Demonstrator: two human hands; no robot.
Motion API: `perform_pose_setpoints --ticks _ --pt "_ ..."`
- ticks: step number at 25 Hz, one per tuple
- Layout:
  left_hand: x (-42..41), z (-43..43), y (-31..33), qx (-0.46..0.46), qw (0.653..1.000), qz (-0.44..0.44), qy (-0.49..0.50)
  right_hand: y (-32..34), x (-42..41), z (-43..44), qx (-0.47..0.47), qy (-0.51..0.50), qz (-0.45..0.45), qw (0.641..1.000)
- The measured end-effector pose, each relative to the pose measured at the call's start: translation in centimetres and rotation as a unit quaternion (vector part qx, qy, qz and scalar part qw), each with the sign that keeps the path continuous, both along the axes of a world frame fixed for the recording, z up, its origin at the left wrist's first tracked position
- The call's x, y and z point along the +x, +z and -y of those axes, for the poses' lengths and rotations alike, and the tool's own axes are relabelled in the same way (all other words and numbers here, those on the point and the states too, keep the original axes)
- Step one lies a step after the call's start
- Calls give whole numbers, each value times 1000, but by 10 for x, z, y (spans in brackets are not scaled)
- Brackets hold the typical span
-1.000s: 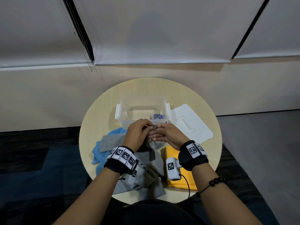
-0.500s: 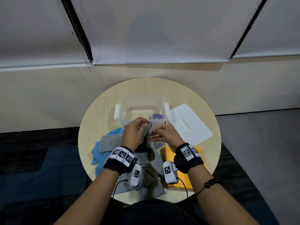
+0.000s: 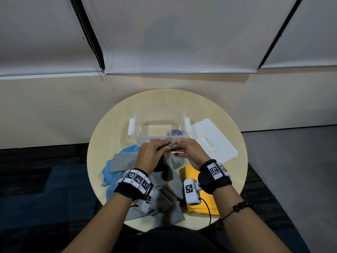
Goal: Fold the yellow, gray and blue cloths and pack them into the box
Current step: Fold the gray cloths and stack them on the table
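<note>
Both my left hand [image 3: 152,154] and right hand [image 3: 187,152] pinch the gray cloth [image 3: 167,179] by one edge, fingers clenched on it. The yellow cloth [image 3: 191,173] lies folded; the blue cloth [image 3: 111,172] lies unfolded. The box [image 3: 132,125] holds no cloth yet.

My left hand [image 3: 152,155] and right hand [image 3: 189,154] meet just before the near wall of the clear box [image 3: 158,125], which bars the way forward at table level; its open top is free. The white lid [image 3: 212,139] fills the right, the yellow cloth [image 3: 191,173] lies under my right wrist, and the blue cloth [image 3: 113,172] spreads left. The far table [image 3: 164,99] is bare.
</note>
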State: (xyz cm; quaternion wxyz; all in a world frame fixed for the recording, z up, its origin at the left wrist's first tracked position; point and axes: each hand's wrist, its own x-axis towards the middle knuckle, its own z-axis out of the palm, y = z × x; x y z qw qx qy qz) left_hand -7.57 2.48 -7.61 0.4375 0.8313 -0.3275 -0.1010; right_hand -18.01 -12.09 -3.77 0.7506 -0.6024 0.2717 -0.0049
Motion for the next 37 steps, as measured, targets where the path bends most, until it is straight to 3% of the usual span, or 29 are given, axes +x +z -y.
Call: perform_pose_setpoints --ticks 5,10,18,22,26,31,37 --pt "1 1 11 -46 998 -16 27 -1 4 3 -48 31 -20 998" --pt "8 -5 61 -165 986 -27 3 -13 3 12 -163 -71 -38 983" --pt "23 -20 154 -314 944 -65 -77 -3 22 12 -22 8 76 997" --pt "34 -26 170 -321 945 -28 -48 24 33 12 -34 -36 192 980" --pt "50 -38 161 -327 942 -39 59 71 29 24 -49 -106 299 947" --pt "54 -35 152 -315 938 -40 139 106 28 25 -166 -124 320 925" --pt "65 -33 139 -260 948 -2 184 106 25 14 -148 -87 314 934"
